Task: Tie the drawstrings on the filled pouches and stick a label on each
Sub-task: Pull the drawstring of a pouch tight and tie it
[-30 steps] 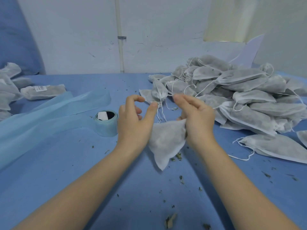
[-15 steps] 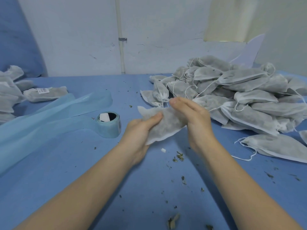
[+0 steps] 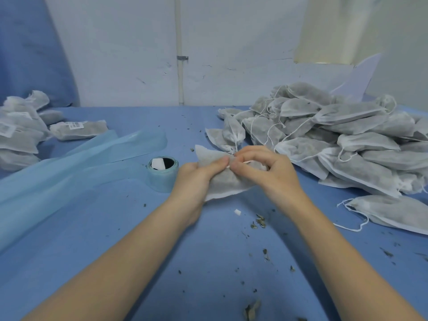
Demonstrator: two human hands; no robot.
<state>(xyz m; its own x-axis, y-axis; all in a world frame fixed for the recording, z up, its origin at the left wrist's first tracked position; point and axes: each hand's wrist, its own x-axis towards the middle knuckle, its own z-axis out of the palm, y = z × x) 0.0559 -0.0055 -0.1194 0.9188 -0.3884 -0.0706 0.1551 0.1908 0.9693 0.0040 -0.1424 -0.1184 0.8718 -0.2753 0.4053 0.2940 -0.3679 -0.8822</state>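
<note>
Grey non-woven filled pouch (image 3: 222,179): soft, light, slumps. Left hand (image 3: 196,179) grips body; right hand (image 3: 261,170) pinches thin white drawstring (image 3: 246,162) (slippery), best held near neck.

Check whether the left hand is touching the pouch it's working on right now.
Touching. The head view shows the left hand gripping the pouch from the left side, its thumb pressed onto the fabric near the drawstring.

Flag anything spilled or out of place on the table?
Yes: dried herb bits lie scattered on the blue table below the pouch both hands hold, likely spilled filling. A small white scrap lies loose there too.
</note>
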